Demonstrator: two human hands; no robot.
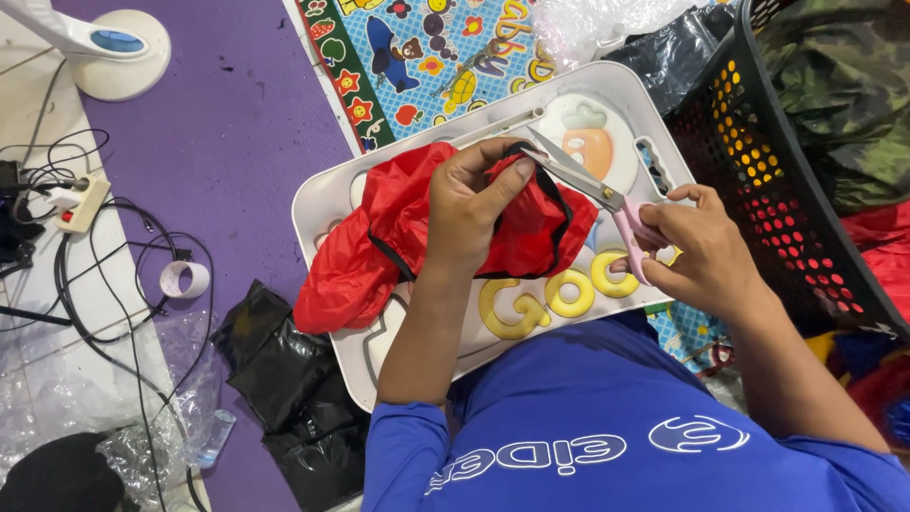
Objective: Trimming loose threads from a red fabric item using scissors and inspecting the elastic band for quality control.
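The person in the blue long-sleeved shirt (607,436) sits with a white plastic lap tray with rounded corners (327,194) across the knees, a carrot picture and raised yellow letters on its face. On the middle of that tray lies a bunched red garment of thin shiny fabric with black edging (379,237), spilling over the tray's near-left edge. The left hand (469,204) is clamped down on the fabric, fingers curled and pinching a fold of it up near the tray's far side. The right hand (697,251) is closed around the pink handles of a pair of scissors with grey metal blades (597,190), thumb and fingers through the loops; the blades point toward the left hand, and their tips meet the black edging right by the left fingertips (whether the blades are parted there I cannot tell).

Beyond the tray's right edge stands a black perforated plastic basket (768,180) holding camouflage cloth. To the left, on the purple foam floor mat (227,123), lie crumpled black plastic bags (284,379), a roll of white tape (185,279), a tangle of black cables (104,294) and the round white base of a lamp (118,52). A colourful children's cartoon mat (417,57) shows past the tray's far edge.
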